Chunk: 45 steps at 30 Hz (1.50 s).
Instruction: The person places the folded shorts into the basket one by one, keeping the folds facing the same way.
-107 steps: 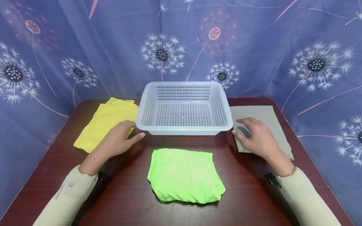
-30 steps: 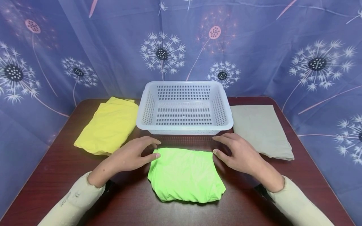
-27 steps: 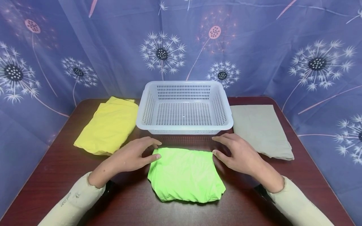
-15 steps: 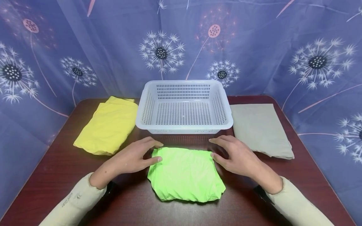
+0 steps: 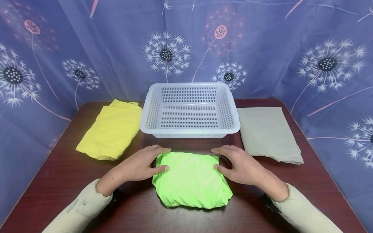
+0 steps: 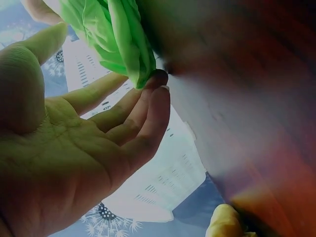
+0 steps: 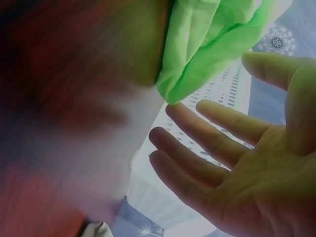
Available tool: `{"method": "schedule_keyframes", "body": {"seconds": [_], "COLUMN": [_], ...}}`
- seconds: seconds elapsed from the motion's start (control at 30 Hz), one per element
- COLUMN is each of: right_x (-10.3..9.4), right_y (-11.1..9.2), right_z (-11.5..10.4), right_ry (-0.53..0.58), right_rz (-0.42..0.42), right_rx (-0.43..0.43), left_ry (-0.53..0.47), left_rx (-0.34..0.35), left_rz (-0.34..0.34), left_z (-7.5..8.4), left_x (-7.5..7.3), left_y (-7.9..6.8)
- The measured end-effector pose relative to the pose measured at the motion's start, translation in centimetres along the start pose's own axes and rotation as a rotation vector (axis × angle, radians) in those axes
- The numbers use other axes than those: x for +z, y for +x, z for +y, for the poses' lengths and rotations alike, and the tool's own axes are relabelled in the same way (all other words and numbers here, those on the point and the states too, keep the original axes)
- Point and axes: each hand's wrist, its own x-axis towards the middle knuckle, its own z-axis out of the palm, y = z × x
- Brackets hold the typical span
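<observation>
A folded bright green cloth (image 5: 190, 181) lies on the table in front of the basket. At its left far corner is my left hand (image 5: 140, 164), thumb over the top and fingers along the side. My right hand (image 5: 243, 165) mirrors it at the right far corner, its thumb tip over the edge. In the left wrist view the fingers (image 6: 148, 113) reach to the underside of the green fold, with thumb spread away. The right wrist view has the fingers (image 7: 197, 133) extended and parted, one fingertip right at the cloth's lower edge. Neither hand is curled round it.
A white perforated plastic basket (image 5: 189, 132) stands at the back middle of the dark red table (image 5: 131, 210). A folded yellow cloth (image 5: 112, 129) lies to its left, a folded grey cloth (image 5: 268, 134) to its right. A blue dandelion-print curtain (image 5: 116, 42) hangs behind.
Both hands have come from beside the basket, near the yellow and grey cloths, to the green cloth's sides. In the last second they have closed inward over its corners. The cloths lie where they were.
</observation>
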Motion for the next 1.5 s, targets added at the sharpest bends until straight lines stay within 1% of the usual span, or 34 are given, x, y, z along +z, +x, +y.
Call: {"method": "schedule_keyframes", "body": {"seconds": [0.3, 0.5, 0.7, 0.87, 1.17, 1.4, 1.5], "right_x": [0.3, 0.5, 0.4, 0.5, 0.7, 1.0, 1.1], "right_y": [-0.1, -0.2, -0.2, -0.2, -0.3, -0.1, -0.1], "right_z": [-0.1, -0.1, -0.2, -0.3, -0.6, -0.6, -0.8], "right_ry": [0.042, 0.054, 0.059, 0.060, 0.067, 0.078, 0.099], "right_rz": [-0.026, -0.049, -0.080, -0.087, -0.119, -0.144, -0.155], "right_rx": [-0.019, -0.012, 0.016, 0.030, 0.096, 0.108, 0.136], "left_ry": [-0.029, -0.026, -0.021, -0.021, -0.021, -0.028, -0.039], "left_rx": [-0.038, -0.056, -0.046, -0.051, -0.098, -0.138, -0.152], "left_rz": [-0.005, -0.015, -0.019, -0.024, -0.046, -0.063, -0.066], "left_z": [0.0, 0.1, 0.1, 0.2, 0.5, 0.6, 0.7], "left_x": [0.5, 0.7, 0.9, 1.0, 1.2, 1.2, 1.3], "left_y": [0.2, 0.2, 0.1, 0.1, 0.1, 0.2, 0.3]}}
